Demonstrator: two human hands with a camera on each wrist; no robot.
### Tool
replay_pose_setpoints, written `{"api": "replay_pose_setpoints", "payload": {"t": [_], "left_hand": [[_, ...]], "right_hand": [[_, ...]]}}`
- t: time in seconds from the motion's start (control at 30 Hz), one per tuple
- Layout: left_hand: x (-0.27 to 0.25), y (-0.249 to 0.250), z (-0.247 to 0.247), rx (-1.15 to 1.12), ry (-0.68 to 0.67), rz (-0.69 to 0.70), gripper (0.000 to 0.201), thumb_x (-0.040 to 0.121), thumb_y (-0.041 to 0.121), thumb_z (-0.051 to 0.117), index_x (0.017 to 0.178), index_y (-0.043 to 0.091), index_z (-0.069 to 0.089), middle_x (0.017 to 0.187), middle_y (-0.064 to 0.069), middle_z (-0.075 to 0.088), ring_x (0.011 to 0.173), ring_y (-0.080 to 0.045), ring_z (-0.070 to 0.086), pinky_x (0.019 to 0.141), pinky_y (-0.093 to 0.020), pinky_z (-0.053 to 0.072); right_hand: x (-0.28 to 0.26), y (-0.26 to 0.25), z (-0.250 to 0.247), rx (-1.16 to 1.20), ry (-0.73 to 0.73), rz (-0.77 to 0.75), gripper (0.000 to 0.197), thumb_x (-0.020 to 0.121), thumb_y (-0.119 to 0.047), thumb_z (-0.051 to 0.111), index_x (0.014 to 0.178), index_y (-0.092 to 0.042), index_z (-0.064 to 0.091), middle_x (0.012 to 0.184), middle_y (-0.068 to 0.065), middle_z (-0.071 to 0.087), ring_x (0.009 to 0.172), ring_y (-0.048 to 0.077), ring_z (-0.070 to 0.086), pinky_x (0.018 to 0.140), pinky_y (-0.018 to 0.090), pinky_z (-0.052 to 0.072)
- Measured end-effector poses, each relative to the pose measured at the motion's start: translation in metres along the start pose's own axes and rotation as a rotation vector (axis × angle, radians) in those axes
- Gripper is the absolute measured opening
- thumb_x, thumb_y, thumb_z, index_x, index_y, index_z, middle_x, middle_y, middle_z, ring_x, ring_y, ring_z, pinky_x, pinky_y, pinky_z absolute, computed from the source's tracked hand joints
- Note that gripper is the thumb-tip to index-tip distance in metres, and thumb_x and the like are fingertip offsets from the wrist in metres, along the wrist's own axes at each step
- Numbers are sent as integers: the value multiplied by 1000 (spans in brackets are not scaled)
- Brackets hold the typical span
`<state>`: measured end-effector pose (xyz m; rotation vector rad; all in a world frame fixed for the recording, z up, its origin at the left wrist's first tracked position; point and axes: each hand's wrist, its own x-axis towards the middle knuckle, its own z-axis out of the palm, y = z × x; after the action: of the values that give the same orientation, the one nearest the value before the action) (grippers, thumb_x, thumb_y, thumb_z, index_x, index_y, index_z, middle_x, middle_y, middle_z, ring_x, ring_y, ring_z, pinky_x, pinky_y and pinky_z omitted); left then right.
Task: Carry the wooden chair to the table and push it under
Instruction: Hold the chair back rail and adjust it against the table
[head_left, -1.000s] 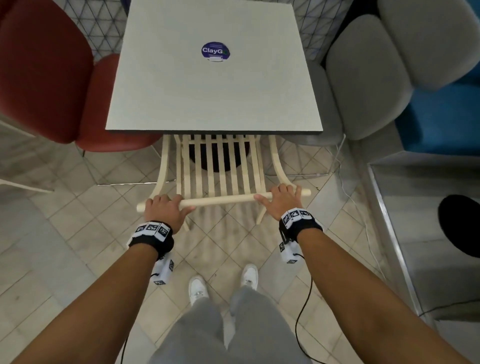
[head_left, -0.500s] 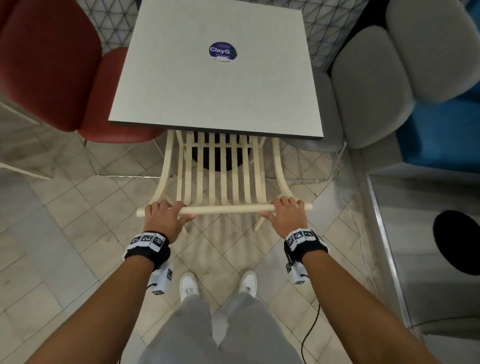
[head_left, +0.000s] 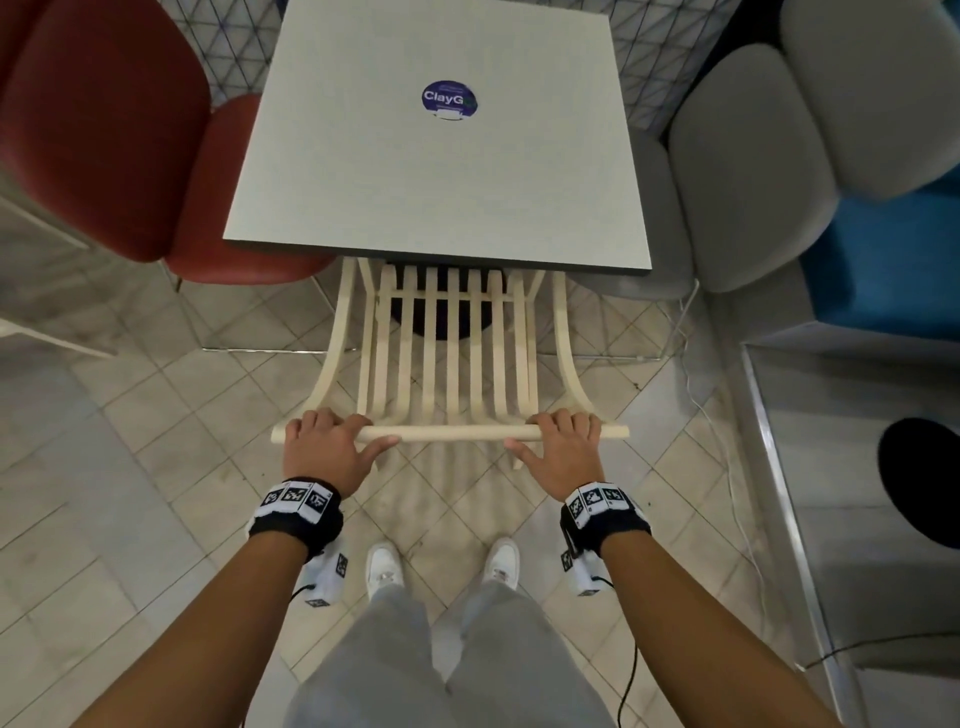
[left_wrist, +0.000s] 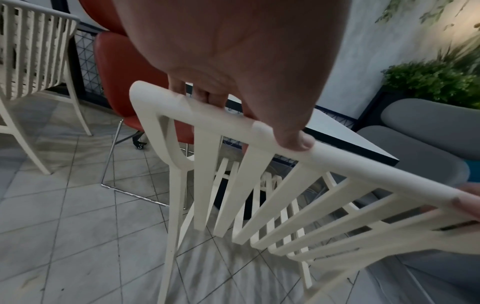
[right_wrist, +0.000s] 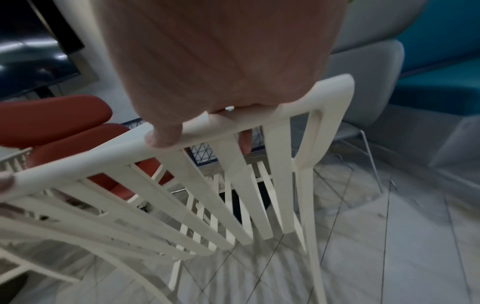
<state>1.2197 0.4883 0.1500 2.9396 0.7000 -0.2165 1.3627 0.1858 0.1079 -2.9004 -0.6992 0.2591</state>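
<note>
A cream wooden slatted chair (head_left: 451, 358) stands at the near edge of the square grey table (head_left: 441, 171), its seat hidden under the tabletop and its slatted back leaning toward me. My left hand (head_left: 327, 447) grips the left end of the chair's top rail (head_left: 452, 432), fingers curled over it and thumb along the near side. My right hand (head_left: 558, 447) grips the right end the same way. In the left wrist view my left hand (left_wrist: 233, 86) wraps the rail (left_wrist: 337, 164); in the right wrist view my right hand (right_wrist: 207, 98) wraps the rail (right_wrist: 103, 158).
A red chair (head_left: 104, 135) stands left of the table, grey padded chairs (head_left: 753, 156) and a blue seat (head_left: 893, 249) to the right. A grey ledge (head_left: 857, 467) with a black disc runs along the right. A cable (head_left: 727, 441) lies on the tiled floor.
The chair's back has come upright and slid further toward the table, so more of the seat is hidden under the tabletop. Both hands keep their grip on the top rail.
</note>
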Motion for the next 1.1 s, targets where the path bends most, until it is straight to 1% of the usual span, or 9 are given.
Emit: {"api": "replay_pose_setpoints", "payload": {"t": [0.13, 0.23, 0.47, 0.57, 0.67, 0.73, 0.8, 0.93, 1.1], "left_hand": [[4, -6, 1, 17, 20, 3, 66, 79, 84, 33, 105, 36, 70, 88, -6, 66, 86, -30, 59, 84, -48, 47], [12, -9, 1, 5, 23, -12, 67, 78, 84, 33, 106, 35, 70, 90, -7, 67, 88, -32, 60, 86, -49, 47], [32, -22, -1, -4, 17, -29, 71, 76, 87, 30, 106, 38, 71, 96, -7, 70, 93, -34, 62, 92, -50, 47], [34, -22, 3, -18, 30, -42, 69, 79, 84, 29, 109, 37, 70, 103, -7, 71, 100, -35, 62, 102, -54, 40], [26, -9, 8, -112, 37, -32, 55, 88, 68, 37, 118, 33, 67, 115, -5, 69, 113, -31, 58, 113, -61, 27], [22, 0, 13, -144, 71, -6, 49, 90, 63, 42, 120, 33, 66, 117, -1, 69, 116, -29, 56, 117, -65, 17], [23, 5, 13, -169, 64, -3, 48, 88, 66, 44, 118, 36, 65, 116, 1, 69, 117, -27, 56, 117, -65, 8], [32, 2, 9, -161, -17, -13, 49, 88, 69, 38, 112, 37, 66, 111, 2, 71, 112, -30, 57, 116, -67, 12], [47, 6, 3, -162, -53, -34, 50, 88, 69, 37, 111, 36, 66, 107, 1, 70, 111, -30, 56, 116, -66, 10]], "right_hand": [[8, -7, 3, 8, -32, 31, 94, 85, -89, 7, 105, -22, 69, 101, 7, 63, 95, 33, 50, 103, 58, 35], [16, -9, 4, 8, -36, 36, 91, 85, -89, 9, 104, -23, 68, 100, 7, 62, 96, 32, 49, 102, 57, 36], [35, -24, -3, 14, -92, 44, 103, 79, -92, -3, 111, -23, 67, 105, 7, 63, 99, 33, 48, 101, 55, 33], [39, -26, -7, 20, -100, 35, 105, 77, -92, -4, 112, -22, 66, 106, 6, 63, 99, 32, 48, 99, 54, 32], [38, -28, -8, 19, -104, 42, 106, 79, -92, -3, 114, -20, 67, 107, 8, 64, 100, 34, 49, 101, 55, 33], [36, -32, -3, 28, -87, 31, 105, 83, -89, -2, 116, -17, 68, 105, 12, 65, 101, 35, 51, 105, 57, 34], [34, -34, 0, 36, -69, 20, 103, 87, -85, -1, 115, -14, 68, 102, 14, 65, 100, 35, 52, 106, 59, 35], [36, -34, 0, -10, -55, 18, 98, 90, -82, -1, 113, -15, 67, 101, 12, 64, 97, 35, 52, 103, 57, 38], [50, -34, -4, -14, -71, 30, 106, 85, -84, -7, 117, -14, 65, 105, 12, 63, 102, 35, 52, 106, 57, 37]]}}
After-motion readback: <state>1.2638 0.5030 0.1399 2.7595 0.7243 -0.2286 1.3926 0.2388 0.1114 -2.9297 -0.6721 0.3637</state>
